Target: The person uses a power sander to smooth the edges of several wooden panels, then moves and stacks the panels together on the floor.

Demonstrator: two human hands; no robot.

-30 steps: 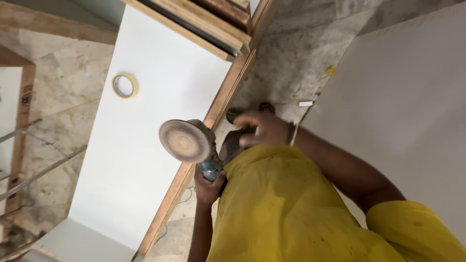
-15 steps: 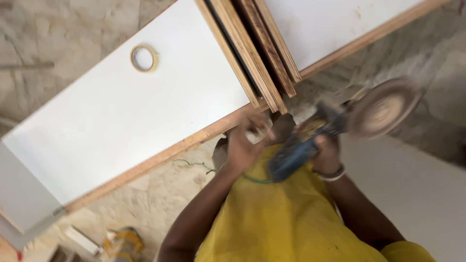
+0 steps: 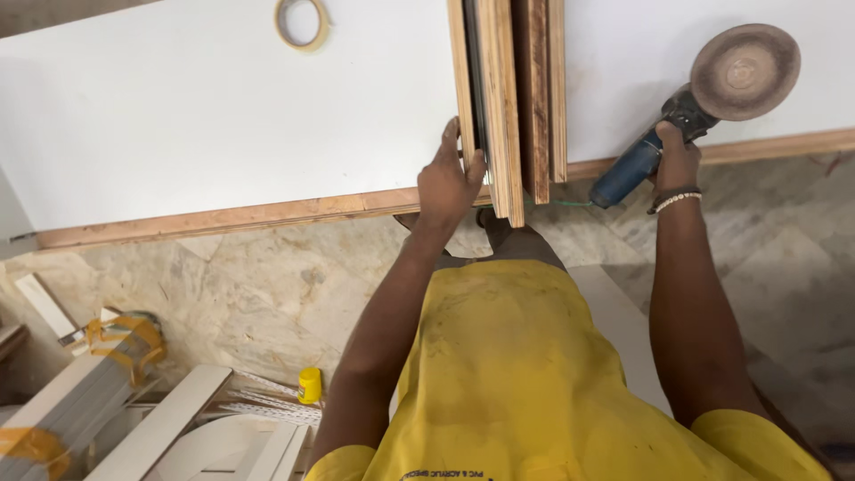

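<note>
My left hand [image 3: 450, 178] rests on the near end of a stack of narrow plywood strips [image 3: 508, 98] that stand on edge across a large white laminated board [image 3: 205, 116], fingers curled on the leftmost strip. My right hand [image 3: 677, 160] grips the blue body of an angle grinder [image 3: 663, 142], whose round brown sanding disc [image 3: 745, 71] faces up over the white board to the right of the strips. A bracelet circles my right wrist.
A roll of tape [image 3: 301, 22] lies on the white board at the top. White strips and panels bound with yellow tape [image 3: 98, 374] lie on the marble floor at lower left, beside a small yellow bottle [image 3: 310, 385]. The board's wooden edge [image 3: 223, 216] runs across.
The view has swung round. My left hand left the grinder and now holds the strip ends. The grinder, in my right hand alone, moved out to the right over the board.
</note>
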